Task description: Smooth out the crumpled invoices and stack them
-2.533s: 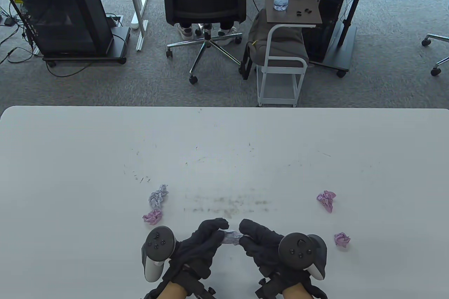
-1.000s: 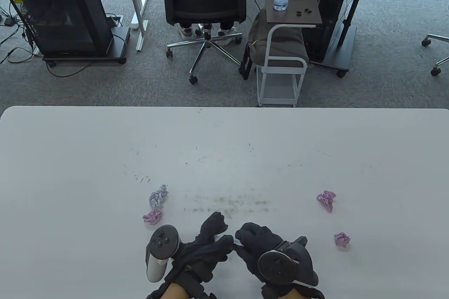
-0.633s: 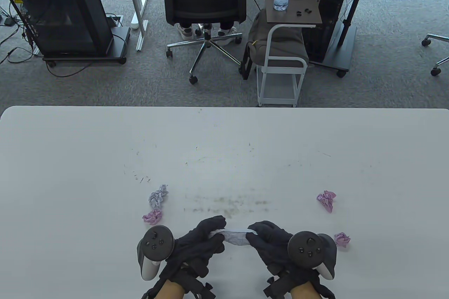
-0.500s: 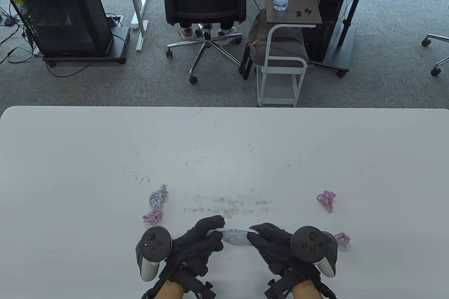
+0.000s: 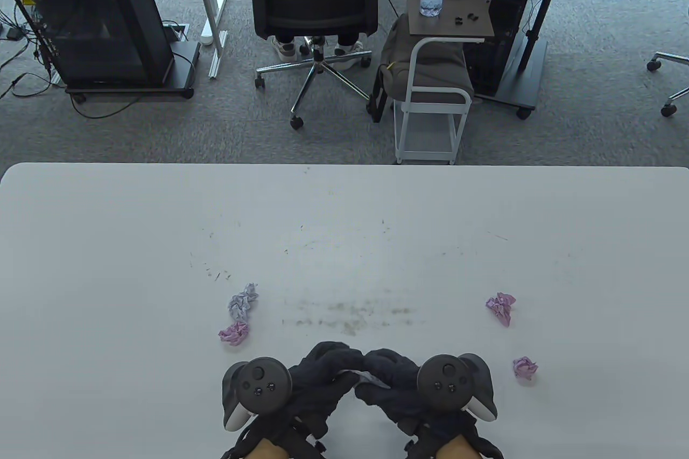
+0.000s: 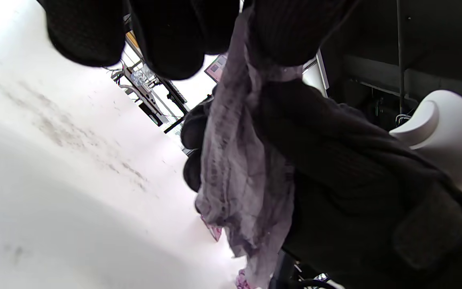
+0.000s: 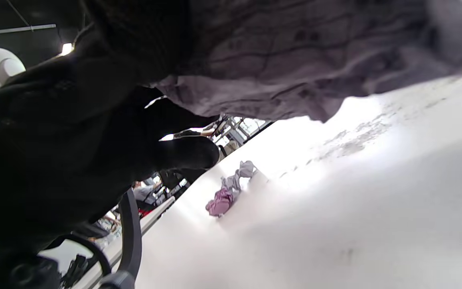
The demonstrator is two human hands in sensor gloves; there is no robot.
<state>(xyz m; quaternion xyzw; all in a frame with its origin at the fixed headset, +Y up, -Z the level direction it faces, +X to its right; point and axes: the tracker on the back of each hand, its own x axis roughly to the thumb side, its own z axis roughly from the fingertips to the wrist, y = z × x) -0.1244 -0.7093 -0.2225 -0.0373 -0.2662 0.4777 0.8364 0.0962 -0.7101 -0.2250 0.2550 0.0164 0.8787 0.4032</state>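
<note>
I see a scuffed white table (image 5: 107, 244) in a carpeted office. I count four crumpled paper balls: three pink (image 5: 233, 332) (image 5: 501, 307) (image 5: 525, 367), one pale lilac (image 5: 243, 301). My left hand (image 5: 317, 373) and right hand (image 5: 387, 378) both grip a half-opened lilac invoice (image 6: 239, 168) near the table's front edge; its far half lies bare.

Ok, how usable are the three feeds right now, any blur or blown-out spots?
Table view: sharp and evenly lit, though the hands hide most of the invoice. Left wrist view: the table is blown out white, the near fingers are blurred, and the invoice is readable as creased lilac paper. Right wrist view: tilted, the invoice at the top is soft, the table glares, and the left hand is dark silhouette.
</note>
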